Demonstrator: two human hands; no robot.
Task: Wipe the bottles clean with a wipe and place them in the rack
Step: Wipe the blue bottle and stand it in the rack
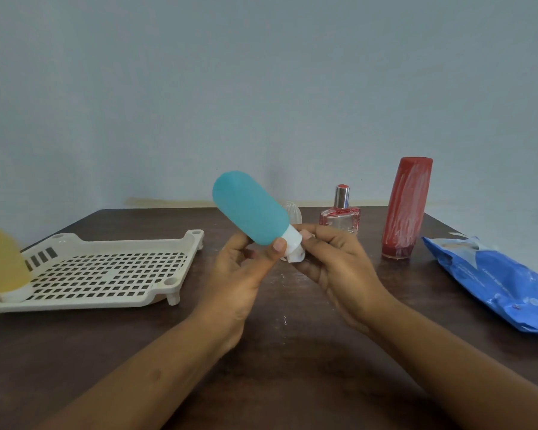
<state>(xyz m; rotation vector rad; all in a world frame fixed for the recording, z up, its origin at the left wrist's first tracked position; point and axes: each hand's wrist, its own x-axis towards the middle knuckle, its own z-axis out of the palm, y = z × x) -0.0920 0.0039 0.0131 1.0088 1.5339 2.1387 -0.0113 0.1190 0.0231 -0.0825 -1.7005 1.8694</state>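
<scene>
A teal squeeze bottle [251, 207] with a white cap is held above the table's middle, cap down and tilted, base pointing up-left. My left hand [239, 280] grips its lower body near the cap. My right hand [333, 262] presses a small white wipe [296, 256] against the cap. A cream perforated rack [106, 271] lies at the left with a yellow bottle [3, 262] standing cap-down in its near left corner. A small clear perfume bottle [340, 217] and a tall red bottle [406, 209] stand at the back right.
A blue pack of wipes [497, 280] lies at the right edge of the dark wooden table [277, 352]. A clear rounded object [294, 212] is partly hidden behind the teal bottle. A pale wall stands behind the table.
</scene>
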